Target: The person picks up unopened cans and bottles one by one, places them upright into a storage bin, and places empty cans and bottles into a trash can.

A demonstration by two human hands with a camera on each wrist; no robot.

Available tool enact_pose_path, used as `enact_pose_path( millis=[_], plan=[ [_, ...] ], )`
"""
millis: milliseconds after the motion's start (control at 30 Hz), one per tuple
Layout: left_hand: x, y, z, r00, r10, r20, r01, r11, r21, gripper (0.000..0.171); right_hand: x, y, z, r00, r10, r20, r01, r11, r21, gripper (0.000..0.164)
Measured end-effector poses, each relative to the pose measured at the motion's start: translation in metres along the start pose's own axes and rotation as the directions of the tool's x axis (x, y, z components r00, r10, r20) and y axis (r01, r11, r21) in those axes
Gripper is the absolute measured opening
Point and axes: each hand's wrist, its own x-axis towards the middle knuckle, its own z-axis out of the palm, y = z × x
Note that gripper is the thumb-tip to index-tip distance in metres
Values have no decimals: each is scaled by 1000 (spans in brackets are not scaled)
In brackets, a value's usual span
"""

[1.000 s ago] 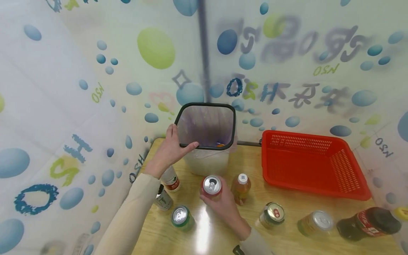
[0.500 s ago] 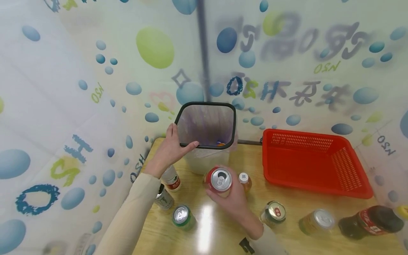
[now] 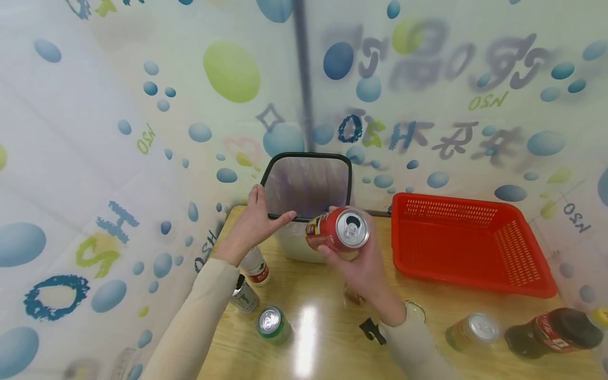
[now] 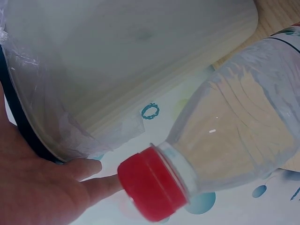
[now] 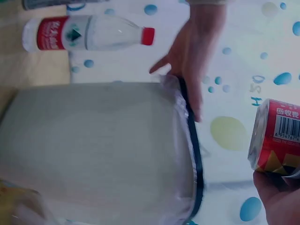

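Observation:
My right hand point(image 3: 363, 272) grips a red soda can point(image 3: 328, 232), tilted with its opened top toward me, over the front rim of the bin point(image 3: 299, 245). In the right wrist view the can point(image 5: 283, 136) shows its barcode and silver base. My left hand point(image 3: 256, 219) rests on the bin's black rim at the front left corner, fingers straight and thumb stretched along the front. A clear plastic bag lines the bin. Beside the left forearm stands a water bottle point(image 3: 256, 266), whose red cap point(image 4: 152, 183) shows close up in the left wrist view.
A red plastic basket point(image 3: 442, 258) sits right of the bin. On the wooden table point(image 3: 328, 353) stand a green can point(image 3: 273, 324), a silver can point(image 3: 244, 298) and an orange-toned can point(image 3: 472, 332). A cola bottle point(image 3: 551, 332) lies far right. My right arm partly hides another bottle and can.
My right hand has lifted the red can from low in front of the bin up and rightward to its rim, tipping it over. The left hand has stayed on the rim.

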Motion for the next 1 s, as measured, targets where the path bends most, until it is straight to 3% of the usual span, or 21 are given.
enact_pose_path(
  millis=[133,467,733,1000],
  plan=[
    [1,1,0,1000,6,-1,-6,1000,0,129,16,10,-5,1000,-4,-18,4,1000,-4,70],
    [1,0,-1,1000,23,3,-23,1000,-12,129,59,32,-12,996,92,8,-91,989,-114,71],
    [-1,-3,1,1000,15,11,-15,1000,-15,130,82,55,-13,976,213,41,-189,926,-327,77],
    [-1,-1,-2,1000,13,9,-12,1000,-12,130,94,84,-7,955,248,164,-164,899,-406,83]
  ],
)
